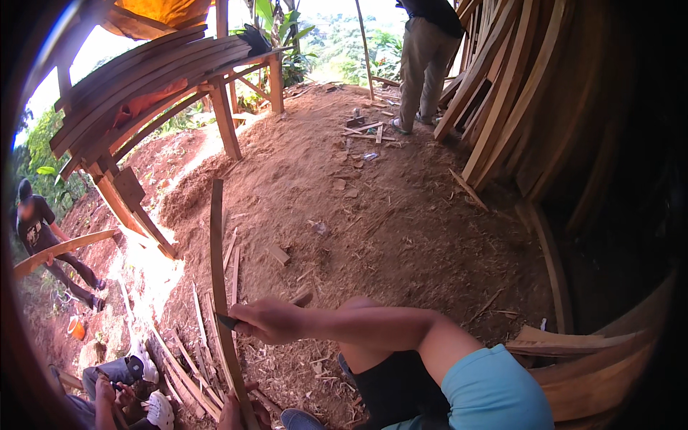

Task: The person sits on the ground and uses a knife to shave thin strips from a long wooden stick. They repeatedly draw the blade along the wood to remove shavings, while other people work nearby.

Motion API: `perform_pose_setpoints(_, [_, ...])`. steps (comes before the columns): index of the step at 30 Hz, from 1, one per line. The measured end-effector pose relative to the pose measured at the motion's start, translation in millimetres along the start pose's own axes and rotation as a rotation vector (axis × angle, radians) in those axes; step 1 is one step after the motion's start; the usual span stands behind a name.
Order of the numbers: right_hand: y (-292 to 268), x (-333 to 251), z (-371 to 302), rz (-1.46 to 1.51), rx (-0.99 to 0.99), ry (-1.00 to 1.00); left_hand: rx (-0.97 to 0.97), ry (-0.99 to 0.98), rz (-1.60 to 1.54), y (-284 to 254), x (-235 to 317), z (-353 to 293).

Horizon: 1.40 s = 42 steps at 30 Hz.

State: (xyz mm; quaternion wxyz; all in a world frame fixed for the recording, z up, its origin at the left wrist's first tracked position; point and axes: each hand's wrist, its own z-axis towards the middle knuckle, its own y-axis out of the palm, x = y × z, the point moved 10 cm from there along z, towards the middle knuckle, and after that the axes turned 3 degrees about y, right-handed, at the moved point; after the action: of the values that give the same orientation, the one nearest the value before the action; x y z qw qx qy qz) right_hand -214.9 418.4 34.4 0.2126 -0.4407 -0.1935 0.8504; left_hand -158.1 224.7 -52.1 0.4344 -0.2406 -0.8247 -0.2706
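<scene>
A long, thin, curved wooden strip (217, 244) stands on edge, running from the dirt ground toward me. My right hand (269, 320) is closed on a knife whose dark blade (227, 322) rests against the strip's edge. My left hand (231, 413), only partly visible at the bottom rim, grips the strip's near end. My bent knee in black shorts (390, 380) lies under my right forearm.
Wood slivers and offcuts (190, 365) litter the ground to the left. Stacked curved planks lie on a rack (150, 79) and lean at right (502, 93). One person stands far off (426, 64), another carries a plank (43, 236), a third sits at lower left (118, 394).
</scene>
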Motion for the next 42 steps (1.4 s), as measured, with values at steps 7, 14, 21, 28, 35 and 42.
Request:
perform_pose_setpoints(7, [-16.0,0.3,0.5,0.056,0.139,-0.007,0.147,-0.093,-0.125,-8.4,-11.2,11.9])
perform_pose_setpoints(14, [-16.3,21.6,5.4,0.345,0.148,0.214,0.162,-0.039,-0.166,-16.4,-7.4,19.1])
perform_pose_setpoints(21, [-21.7,29.0,5.1,0.366,0.175,0.246,0.152,-0.009,-0.198,-15.9,-6.7,22.2])
perform_pose_setpoints(28, [-1.9,12.5,16.1,0.128,0.119,0.035,0.159,-0.001,-0.275,-20.8,8.2,12.9])
perform_pose_setpoints(35, [2.7,-7.9,10.9,-0.009,0.025,0.056,0.129,0.073,0.001,-14.2,22.8,30.8])
perform_pose_setpoints(42, [32.8,-19.5,8.8,0.003,0.028,0.006,0.221,0.153,-0.01,-27.1,31.6,18.9])
